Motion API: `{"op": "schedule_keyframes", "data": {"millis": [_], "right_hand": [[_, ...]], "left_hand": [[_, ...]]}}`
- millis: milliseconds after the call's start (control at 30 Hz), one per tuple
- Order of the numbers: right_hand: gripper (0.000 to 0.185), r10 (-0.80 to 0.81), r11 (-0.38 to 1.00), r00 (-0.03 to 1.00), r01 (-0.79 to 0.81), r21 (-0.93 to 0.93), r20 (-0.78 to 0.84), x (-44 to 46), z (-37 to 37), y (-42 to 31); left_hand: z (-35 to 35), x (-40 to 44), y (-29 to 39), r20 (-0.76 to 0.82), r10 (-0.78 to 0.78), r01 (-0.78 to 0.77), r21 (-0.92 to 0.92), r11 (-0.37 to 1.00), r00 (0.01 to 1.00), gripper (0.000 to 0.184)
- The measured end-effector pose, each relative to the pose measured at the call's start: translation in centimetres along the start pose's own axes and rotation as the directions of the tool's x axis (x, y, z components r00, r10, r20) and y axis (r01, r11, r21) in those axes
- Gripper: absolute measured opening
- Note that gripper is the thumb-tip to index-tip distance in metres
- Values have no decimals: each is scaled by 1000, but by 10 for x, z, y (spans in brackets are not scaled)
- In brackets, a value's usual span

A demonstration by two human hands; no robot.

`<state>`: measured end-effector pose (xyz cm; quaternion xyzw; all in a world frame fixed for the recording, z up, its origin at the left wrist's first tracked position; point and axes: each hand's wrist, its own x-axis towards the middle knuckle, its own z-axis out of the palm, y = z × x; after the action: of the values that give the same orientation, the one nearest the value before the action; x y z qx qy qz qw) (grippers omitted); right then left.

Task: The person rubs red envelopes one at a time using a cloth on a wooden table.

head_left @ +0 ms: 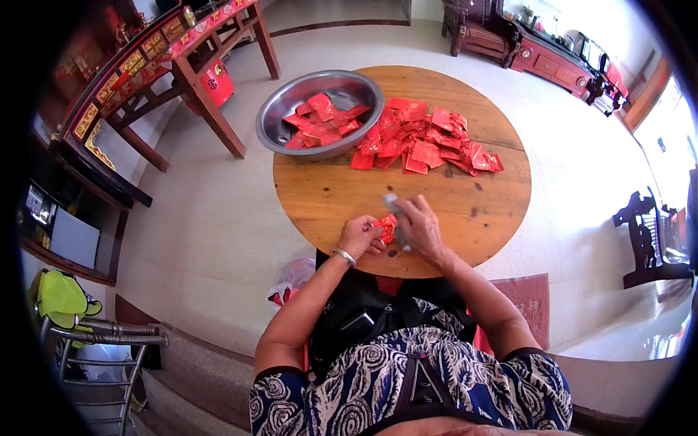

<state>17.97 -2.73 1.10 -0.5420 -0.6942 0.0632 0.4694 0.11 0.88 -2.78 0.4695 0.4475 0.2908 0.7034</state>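
Observation:
Near the front edge of the round wooden table [349, 196], my left hand [359, 237] pinches a small red envelope [384, 228] with a pale pattern on it. Close beside it, my right hand [419, 227] is closed on a thin greyish strip [390, 201]. One end of the strip sticks out above the fingers, and more grey shows below them; whether it is paper or cloth I cannot tell. Beyond my hands lies a loose pile of red envelopes [418, 155]. A wide metal basin [270, 122] at the far left of the table holds several more.
A wooden altar table [211, 109] stands at the left, with a red box [216, 86] under it. A metal chair [109, 339] is at lower left. By my left forearm sits a plastic bag [294, 275]. Dark carved furniture [549, 65] lines the back right.

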Motion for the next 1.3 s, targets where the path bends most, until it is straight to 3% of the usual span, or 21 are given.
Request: {"op": "schedule_keyframes", "data": {"millis": [133, 300, 433, 700, 1000, 1300], "right_hand": [[23, -93, 995, 982, 95, -7, 165, -7, 20, 1], [20, 65, 998, 975, -62, -20, 210, -8, 20, 2], [19, 86, 996, 983, -84, -16, 164, -9, 21, 10], [14, -23, 979, 993, 47, -199, 117, -8, 21, 24], [12, 29, 947, 996, -2, -322, 79, -2, 2, 35], [21, 47, 958, 998, -34, -284, 38, -2, -12, 56]], "left_hand": [[1, -2, 4, 1, -32, 31, 56, 998, 1000, 12], [2, -3, 5, 2, -6, 6, 65, 998, 1000, 13], [0, 0, 0, 9, 1, -2, 46, 999, 1000, 13], [0, -1, 2, -1, -17, 17, 9, 1000, 1000, 13], [2, -2, 6, -14, -26, 26, -3, 1000, 1000, 13], [0, -1, 5, -6, -32, 32, 7, 999, 999, 13]]}}
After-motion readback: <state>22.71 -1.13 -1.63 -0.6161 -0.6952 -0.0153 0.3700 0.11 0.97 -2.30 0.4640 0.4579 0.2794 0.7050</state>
